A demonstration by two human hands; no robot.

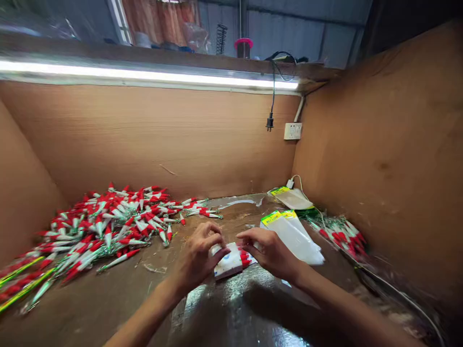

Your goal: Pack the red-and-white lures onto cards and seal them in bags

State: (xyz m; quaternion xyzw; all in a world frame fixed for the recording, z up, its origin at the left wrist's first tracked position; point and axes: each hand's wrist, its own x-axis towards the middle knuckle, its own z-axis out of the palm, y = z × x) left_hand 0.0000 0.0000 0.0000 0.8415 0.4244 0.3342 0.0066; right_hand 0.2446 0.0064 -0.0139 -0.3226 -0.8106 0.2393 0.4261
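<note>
My left hand [200, 253] and my right hand [269, 250] meet over a small white packet [228, 264] lying on the brown table. Red-tipped floats [245, 259] stick out of the packet's right end. Left fingers curl onto the packet's near-left end, pinching it. Right fingers bend down onto its right end beside the red tips. A large heap of red-and-white fishing floats [108, 221] lies to the left of my hands.
Clear plastic bags with yellow-green headers [292, 233] lie just right of my hands, another stack [292, 197] behind. More packed floats [342, 233] sit by the right wall. A wall socket [292, 130] and hanging plug [269, 123] are at the back corner. Brown board walls enclose three sides.
</note>
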